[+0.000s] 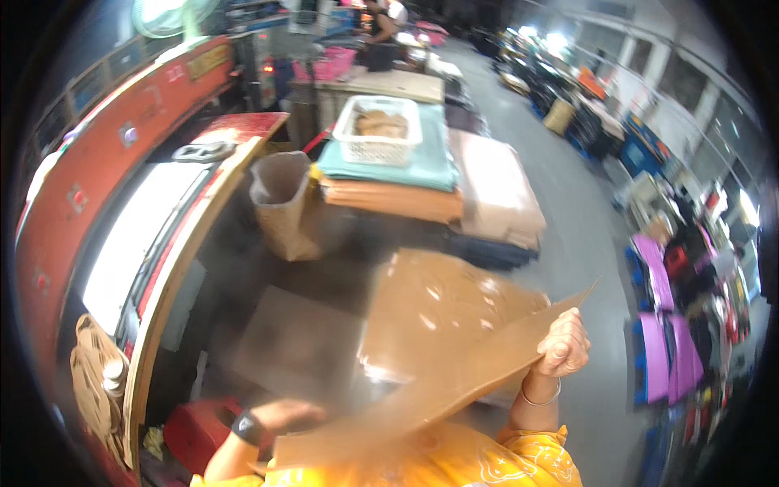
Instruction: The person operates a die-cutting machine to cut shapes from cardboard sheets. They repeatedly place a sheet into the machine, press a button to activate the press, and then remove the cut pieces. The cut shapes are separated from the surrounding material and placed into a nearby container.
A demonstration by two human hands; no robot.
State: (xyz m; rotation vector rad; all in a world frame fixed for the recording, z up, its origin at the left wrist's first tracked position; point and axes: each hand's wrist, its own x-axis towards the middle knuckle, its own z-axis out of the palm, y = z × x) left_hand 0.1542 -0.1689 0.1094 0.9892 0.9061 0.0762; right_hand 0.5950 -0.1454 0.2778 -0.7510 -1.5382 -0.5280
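Observation:
A large thin brown sheet [454,377], leather-like, hangs tilted in front of my body, its right corner raised. My right hand [564,345] is closed in a fist round its right edge. Close to the sheet's lower left end is my left hand [288,412], somewhat blurred, its fingers stretched out and nothing seen in them. Just beyond the held sheet lies a stack of brown sheets [438,304] with a glossy, rippled top, partly covered by it. Left of that stack, a flat brown piece [292,337] lies lower down, blurred.
An orange-red machine [122,130] with a wooden-edged bed runs along the left. Ahead, a white basket [377,130] rests on green and orange stacked sheets [398,195], beside a pale stack [495,191]. A brown sack [280,203] stands nearby. A person [380,36] is far off.

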